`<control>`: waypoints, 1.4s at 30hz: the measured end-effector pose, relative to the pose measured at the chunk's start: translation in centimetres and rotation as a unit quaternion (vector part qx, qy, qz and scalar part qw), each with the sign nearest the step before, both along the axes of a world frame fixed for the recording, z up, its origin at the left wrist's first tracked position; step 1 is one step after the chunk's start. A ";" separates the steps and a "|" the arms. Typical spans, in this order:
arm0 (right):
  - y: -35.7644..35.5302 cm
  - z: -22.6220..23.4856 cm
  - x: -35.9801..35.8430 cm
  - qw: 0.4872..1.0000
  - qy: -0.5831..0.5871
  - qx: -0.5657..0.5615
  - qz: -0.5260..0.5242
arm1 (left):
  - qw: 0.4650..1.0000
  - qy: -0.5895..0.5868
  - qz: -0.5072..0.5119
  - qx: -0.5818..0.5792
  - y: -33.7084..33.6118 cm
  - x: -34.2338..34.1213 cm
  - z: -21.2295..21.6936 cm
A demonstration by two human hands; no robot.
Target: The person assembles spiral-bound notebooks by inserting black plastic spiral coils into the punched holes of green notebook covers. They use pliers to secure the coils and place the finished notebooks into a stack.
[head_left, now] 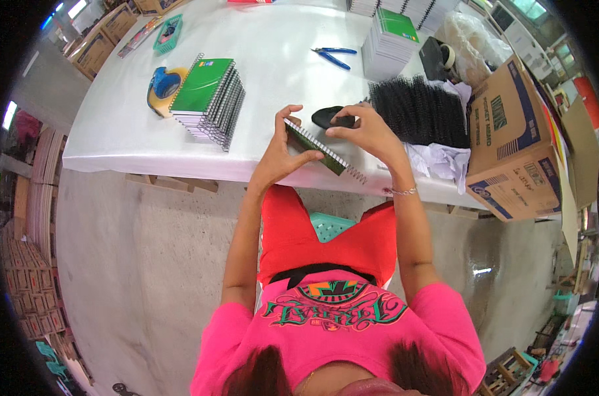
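My left hand (pixel 281 153) grips a small green spiral notebook (pixel 313 146), tilted edge-up above the table's front edge, thumb on the near side and fingers behind. A wire coil runs along its white page edge, and a loose length of coil (pixel 357 174) sticks out past its right end. My right hand (pixel 372 134) hovers just right of the notebook, fingers curled, with thumb and index tips a little apart. Behind those fingertips lies a black rounded object (pixel 326 117) whose kind I cannot make out; whether the hand touches it is unclear.
Finished green spiral notebooks (pixel 207 86) are stacked at left beside a tape roll (pixel 165 89). Blue-handled pliers (pixel 334 57) lie farther back. Black coils (pixel 418 112) are heaped at right, next to a cardboard box (pixel 514 142). Unbound notebooks (pixel 388 49) stand behind them.
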State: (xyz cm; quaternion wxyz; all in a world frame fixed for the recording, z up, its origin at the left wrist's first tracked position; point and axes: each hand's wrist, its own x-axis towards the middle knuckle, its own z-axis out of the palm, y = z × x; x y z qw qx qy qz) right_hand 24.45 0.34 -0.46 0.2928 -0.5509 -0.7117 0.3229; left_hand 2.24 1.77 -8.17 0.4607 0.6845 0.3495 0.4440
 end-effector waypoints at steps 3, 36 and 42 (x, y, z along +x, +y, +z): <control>-1.6 2.5 0.2 0.931 0.314 -0.182 0.039 | 1.000 -0.017 -0.003 0.000 -0.3 0.3 -0.3; -2.5 -8.8 -1.6 0.882 -0.268 0.305 -0.239 | 0.940 -0.079 0.327 0.056 -3.5 3.2 0.3; -3.9 -8.4 -2.4 0.922 -0.225 0.220 -0.226 | 0.947 -0.105 0.302 0.015 -3.0 2.4 0.4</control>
